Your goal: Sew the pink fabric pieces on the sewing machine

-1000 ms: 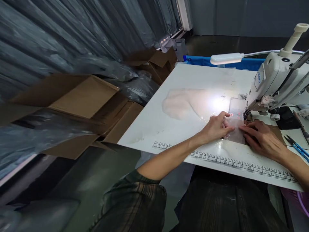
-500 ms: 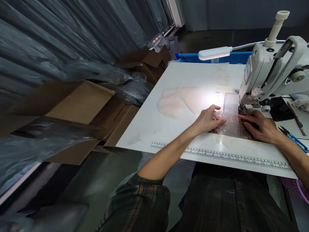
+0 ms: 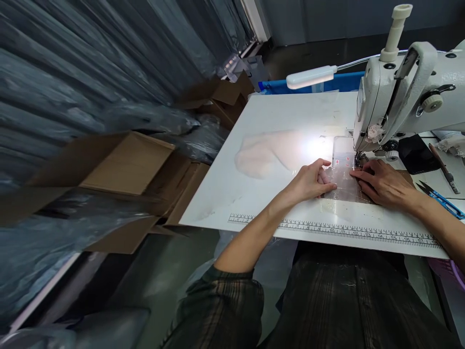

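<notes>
A clear plastic sheet [image 3: 343,186] with small red-and-white marks lies flat under the head of a white sewing machine [image 3: 379,102]. My left hand [image 3: 312,180] is at its left edge, thumb and forefinger apart, the other fingers curled in against the sheet. On the right edge, close to the presser foot [image 3: 359,157], my right hand [image 3: 381,183] has its thumb and forefinger closed on the plastic. Its palm and wrist rest toward the right. The needle point is too small to make out.
The white table [image 3: 218,194] has a printed ruler [image 3: 327,230] along its front edge. Blue thread snips [image 3: 441,199], a black phone-like slab [image 3: 417,154] and a brown-handled tool [image 3: 443,167] lie at right. A lamp [image 3: 311,77] hangs above. Open cardboard boxes [image 3: 127,162] stand left.
My right hand has shifted slightly left along the sheet, its fingertips now further over it. The left hand stays at the left edge. The whole view has shifted a little.
</notes>
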A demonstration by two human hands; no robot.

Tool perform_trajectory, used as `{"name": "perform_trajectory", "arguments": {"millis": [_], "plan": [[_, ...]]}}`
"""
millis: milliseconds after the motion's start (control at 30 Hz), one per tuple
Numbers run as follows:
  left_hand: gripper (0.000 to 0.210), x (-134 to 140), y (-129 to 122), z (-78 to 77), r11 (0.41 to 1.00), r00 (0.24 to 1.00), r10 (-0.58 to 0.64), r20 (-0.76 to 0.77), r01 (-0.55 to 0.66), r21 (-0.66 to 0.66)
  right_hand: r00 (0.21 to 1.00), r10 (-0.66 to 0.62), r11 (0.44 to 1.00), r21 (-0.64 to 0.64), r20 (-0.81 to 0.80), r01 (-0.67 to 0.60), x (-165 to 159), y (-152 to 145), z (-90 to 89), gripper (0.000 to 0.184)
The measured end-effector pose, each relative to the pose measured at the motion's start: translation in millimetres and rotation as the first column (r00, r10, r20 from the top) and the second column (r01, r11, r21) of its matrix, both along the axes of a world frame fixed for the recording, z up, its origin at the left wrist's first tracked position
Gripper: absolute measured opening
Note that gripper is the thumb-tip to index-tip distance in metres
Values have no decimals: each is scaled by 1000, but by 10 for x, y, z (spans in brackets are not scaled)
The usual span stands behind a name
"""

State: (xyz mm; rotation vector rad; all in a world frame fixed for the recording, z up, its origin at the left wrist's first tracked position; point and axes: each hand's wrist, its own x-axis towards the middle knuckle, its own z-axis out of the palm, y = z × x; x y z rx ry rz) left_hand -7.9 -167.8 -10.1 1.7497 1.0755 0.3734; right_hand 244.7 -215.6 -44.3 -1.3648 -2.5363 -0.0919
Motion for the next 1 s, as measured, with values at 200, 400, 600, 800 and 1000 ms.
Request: {"name": "perform_trajectory", "arguments": {"millis": [200, 400, 600, 800, 1000], "plan": [[63, -8, 32, -61, 993, 1000, 5, -2, -4, 121, 995, 48, 999, -13, -86, -50, 52, 30, 22, 46], [64, 23, -13, -17, 994, 997, 29, -73, -21, 112, 963, 14, 1000, -19, -269, -20, 127, -114, -59, 42], [43, -5, 2, -73, 886, 995, 0, -104, 48, 461, 983, 42, 999, -2, -178, -43, 104, -138, -50, 38], [17, -61, -88, -172, 603, 790, -606, -97, 535, 591, 992, -9, 1000, 25, -123, 12, 39, -174, -70, 37], [20, -110, -142, -266, 697, 834, -545, 88, 392, 601, 992, -3, 999, 43, -130, 9, 30, -178, -64, 37]]}}
